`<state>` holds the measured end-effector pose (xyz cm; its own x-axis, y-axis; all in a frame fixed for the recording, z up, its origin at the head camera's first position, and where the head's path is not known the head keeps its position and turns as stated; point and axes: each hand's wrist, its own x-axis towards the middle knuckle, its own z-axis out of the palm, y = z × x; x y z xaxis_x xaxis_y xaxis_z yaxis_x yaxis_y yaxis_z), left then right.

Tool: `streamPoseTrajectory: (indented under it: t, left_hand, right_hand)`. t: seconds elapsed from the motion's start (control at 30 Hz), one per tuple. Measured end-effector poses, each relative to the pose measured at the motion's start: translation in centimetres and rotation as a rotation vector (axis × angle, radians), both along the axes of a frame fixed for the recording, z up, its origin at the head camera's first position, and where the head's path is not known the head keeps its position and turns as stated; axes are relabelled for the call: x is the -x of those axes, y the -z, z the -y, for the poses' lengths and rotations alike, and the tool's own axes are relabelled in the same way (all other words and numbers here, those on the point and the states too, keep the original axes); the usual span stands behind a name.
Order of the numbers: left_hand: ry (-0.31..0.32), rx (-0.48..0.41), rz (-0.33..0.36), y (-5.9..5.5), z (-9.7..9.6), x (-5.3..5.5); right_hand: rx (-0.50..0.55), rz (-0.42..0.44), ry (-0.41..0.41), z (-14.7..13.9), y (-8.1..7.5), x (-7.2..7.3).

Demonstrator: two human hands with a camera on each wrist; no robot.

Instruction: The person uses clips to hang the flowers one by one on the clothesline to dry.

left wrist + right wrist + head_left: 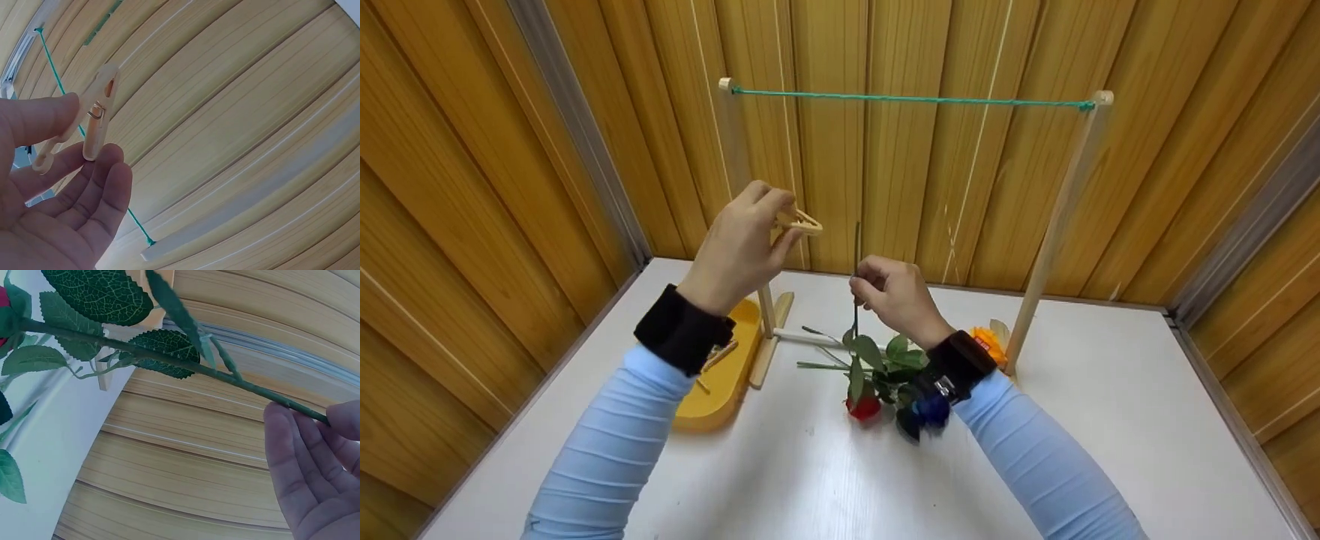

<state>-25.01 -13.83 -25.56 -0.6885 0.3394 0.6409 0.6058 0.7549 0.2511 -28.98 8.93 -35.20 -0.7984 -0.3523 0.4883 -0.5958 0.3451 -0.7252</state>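
My left hand [742,244] pinches a wooden clothespin [808,225] between thumb and fingers, held up below the green string [915,98]. In the left wrist view the clothespin [97,138] shows its metal spring, with the thumb on one leg and fingertips on the other. With thumb and fingertips my right hand [901,296] pinches the green stem of a red rose [863,408]. The rose hangs head down, its stem end pointing up past the hand. Leaves [104,295] line the stem in the right wrist view.
Two wooden posts [1054,232] carry the string. A yellow tray [746,330] with clothespins stands at the left post's foot. On the white table [802,480] lie a blue rose [932,410] and, near the right post, an orange flower [988,345]. Wood-patterned panels [900,180] enclose the table.
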Motion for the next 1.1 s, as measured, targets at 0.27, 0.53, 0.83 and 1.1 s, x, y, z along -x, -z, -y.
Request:
streamPoseTrajectory:
  t: [0.27,0.53,0.83,1.1]
  left_hand:
    - [-0.035,0.085,0.074,-3.3,0.5,1.8]
    - [-0.084,0.152,0.106,-5.8,1.6,2.9]
    - [-0.149,0.231,0.076,-8.6,2.5,3.7]
    - [-0.207,0.325,0.03,-12.0,2.3,4.2]
  right_hand:
    - [0.023,0.029,-0.033,0.7,-2.5,1.2]
    - [-0.002,-0.018,-0.008,1.8,-4.5,2.5]
    - [-0.049,0.008,-0.008,3.2,-5.9,3.9]
    - [-0.058,0.01,0.015,4.2,-7.8,5.3]
